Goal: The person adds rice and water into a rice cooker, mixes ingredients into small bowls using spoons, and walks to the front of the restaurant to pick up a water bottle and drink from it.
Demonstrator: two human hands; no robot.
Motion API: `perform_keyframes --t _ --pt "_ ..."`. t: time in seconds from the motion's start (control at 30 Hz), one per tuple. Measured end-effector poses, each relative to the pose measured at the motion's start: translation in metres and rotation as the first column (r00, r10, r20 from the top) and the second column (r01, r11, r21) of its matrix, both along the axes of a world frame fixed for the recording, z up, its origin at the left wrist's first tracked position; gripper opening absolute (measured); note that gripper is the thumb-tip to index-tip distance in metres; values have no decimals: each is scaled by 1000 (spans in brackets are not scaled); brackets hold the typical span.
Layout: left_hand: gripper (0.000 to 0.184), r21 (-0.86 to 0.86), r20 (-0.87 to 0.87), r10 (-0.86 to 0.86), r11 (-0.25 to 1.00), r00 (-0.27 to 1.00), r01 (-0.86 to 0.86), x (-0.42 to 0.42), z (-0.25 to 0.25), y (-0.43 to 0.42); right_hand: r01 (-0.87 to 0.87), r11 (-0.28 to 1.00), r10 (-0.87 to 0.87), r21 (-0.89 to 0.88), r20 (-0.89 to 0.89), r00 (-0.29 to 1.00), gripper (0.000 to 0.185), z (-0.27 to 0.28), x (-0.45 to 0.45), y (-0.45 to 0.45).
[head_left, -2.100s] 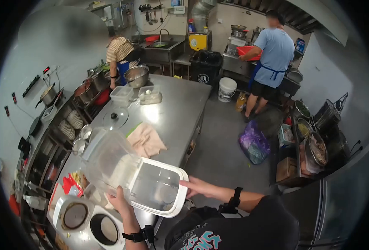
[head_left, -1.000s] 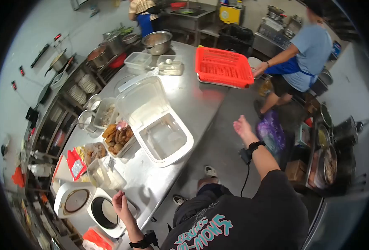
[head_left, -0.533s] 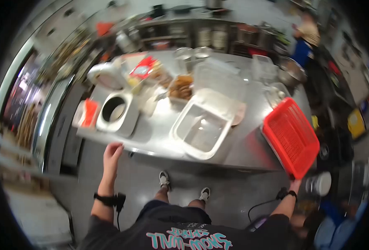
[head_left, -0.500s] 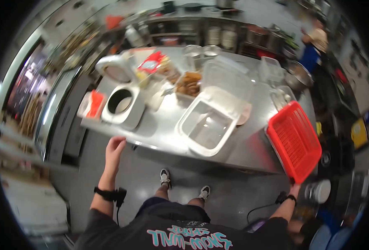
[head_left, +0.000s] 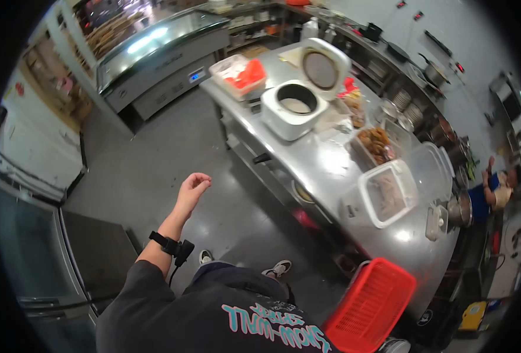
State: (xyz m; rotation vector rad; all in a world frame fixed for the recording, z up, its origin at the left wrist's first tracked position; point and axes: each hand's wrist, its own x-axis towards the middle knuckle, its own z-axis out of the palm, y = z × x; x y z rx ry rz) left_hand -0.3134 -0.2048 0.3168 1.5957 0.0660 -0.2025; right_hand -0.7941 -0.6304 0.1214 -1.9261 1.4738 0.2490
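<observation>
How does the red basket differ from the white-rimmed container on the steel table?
The red basket is perforated, while the white-rimmed container looks solid-walled. The red basket is bright; the white-rimmed container is pale. The red basket shows no lid, but the white-rimmed container has a clear lid, swung open. Both are open at the top.

Shiny Metal, Glossy Plastic, Matt Cloth

The table point(head_left: 331, 157) is smooth metal with a bright sheen. The basket point(head_left: 371, 303) is perforated, glossy plastic. The rice cooker point(head_left: 285, 125) has a glossy plastic-looking shell; the container point(head_left: 355, 210) is smooth plastic, its lid point(head_left: 430, 169) see-through. The shirt point(head_left: 172, 317) is matt cloth, the floor point(head_left: 148, 200) smooth, faintly shiny.
</observation>
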Motion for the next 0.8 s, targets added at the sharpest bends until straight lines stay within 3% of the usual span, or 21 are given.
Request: perform_keyframes --t 0.27,0.37,0.5,0.8 --pt "16 -86 -142 209 971 968 -222 8 -75 238 -107 971 167 215 -284 944 53 -11 50 154" --pt "17 -14 -212 313 946 926 -323 5 -74 306 -134 952 226 275 -335 915 53 -14 80 198" --pt "18 16 -262 339 938 904 -348 23 -90 372 -170 921 297 351 -348 889 53 -32 147 249" --pt "20 16 -345 355 928 869 -372 145 -102 441 -280 816 435 506 -219 873 52 -146 389 392"
